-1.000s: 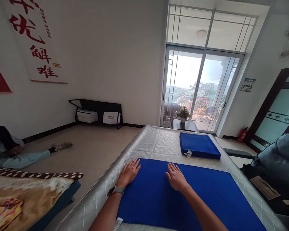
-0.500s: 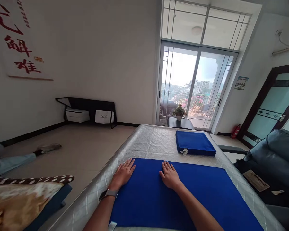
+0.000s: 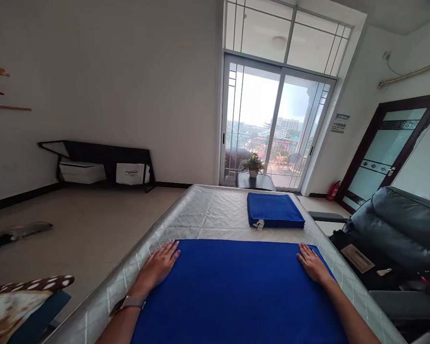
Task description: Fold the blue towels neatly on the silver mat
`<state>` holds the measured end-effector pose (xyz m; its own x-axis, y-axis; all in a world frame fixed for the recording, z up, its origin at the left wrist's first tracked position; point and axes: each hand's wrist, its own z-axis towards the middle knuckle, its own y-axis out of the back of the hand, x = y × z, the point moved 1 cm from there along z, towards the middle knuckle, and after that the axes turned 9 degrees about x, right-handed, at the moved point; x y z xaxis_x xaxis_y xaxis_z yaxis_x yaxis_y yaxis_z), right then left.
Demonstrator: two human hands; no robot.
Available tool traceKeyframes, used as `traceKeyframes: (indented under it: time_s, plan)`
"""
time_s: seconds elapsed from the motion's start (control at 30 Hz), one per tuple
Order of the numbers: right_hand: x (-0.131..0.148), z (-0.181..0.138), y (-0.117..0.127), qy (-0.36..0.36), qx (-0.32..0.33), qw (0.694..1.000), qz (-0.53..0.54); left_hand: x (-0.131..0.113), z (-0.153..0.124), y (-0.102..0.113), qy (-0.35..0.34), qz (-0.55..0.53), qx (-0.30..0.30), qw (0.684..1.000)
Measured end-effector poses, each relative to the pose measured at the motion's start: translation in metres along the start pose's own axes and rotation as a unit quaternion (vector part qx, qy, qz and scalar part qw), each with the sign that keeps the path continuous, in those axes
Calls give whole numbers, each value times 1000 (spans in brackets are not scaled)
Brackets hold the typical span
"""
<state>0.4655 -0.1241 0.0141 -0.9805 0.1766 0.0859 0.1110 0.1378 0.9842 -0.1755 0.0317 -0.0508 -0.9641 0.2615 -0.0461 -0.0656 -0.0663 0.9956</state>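
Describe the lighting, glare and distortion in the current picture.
Head view: daylight through the sliding glass door washes the sky nearly white, while the wall beside it stays dim; head view: the dark-framed door leans, probably wide-angle stretch; head view: the left hand and right hand look fairly sharp, but the blue cloth shows little texture.

The one camera sat on the wearer's head, facing forward and down over the cloth (image 3: 232,291), close below and cut off at the view's lower edge, toward the sliding door (image 3: 276,112) well beyond the quilted top (image 3: 222,210).
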Motion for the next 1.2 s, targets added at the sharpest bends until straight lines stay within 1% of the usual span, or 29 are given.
traceKeyframes:
  time_s: [0.03,0.1,0.2,0.33,0.57,0.7,0.77,0.8,0.87,0.93,1.0,1.07,1.13,1.2]
  plan:
    - [-14,0,-1,-16,-5,1000,-4,0,0,0,1,1,1,1000]
    - [-33,1,-3,-36,-10,999,-4,-2,-2,4,3,-1,4,1000]
    - [-45,4,-9,-48,-20,999,0,-7,-4,15,7,-9,16,1000]
    - [-51,11,-19,-42,-42,998,3,-16,-9,30,15,-32,36,999]
    - [-59,19,-27,-42,-46,998,-1,-27,-15,43,21,-44,28,998]
    - [-60,22,-18,-40,-50,998,-22,-30,-16,47,24,-45,26,998]
    - [-54,25,-9,-54,-64,996,-37,-30,-17,48,22,-50,23,998]
    - [-46,27,-4,-64,-74,994,-42,-30,-17,48,21,-52,20,998]
    - [-16,30,6,-68,-96,992,-53,-29,-17,47,20,-56,13,998]
    - [37,29,13,-35,-105,992,-63,-29,-17,46,17,-60,4,998]
    - [108,21,16,24,-91,993,-65,-29,-18,46,14,-62,-4,998]
    - [187,7,16,102,-64,992,-41,-29,-18,45,14,-62,-9,998]
    - [262,-10,14,202,-39,979,-12,-29,-19,46,13,-60,-12,998]
    - [325,-24,12,293,-23,956,17,-29,-19,46,11,-58,-11,998]
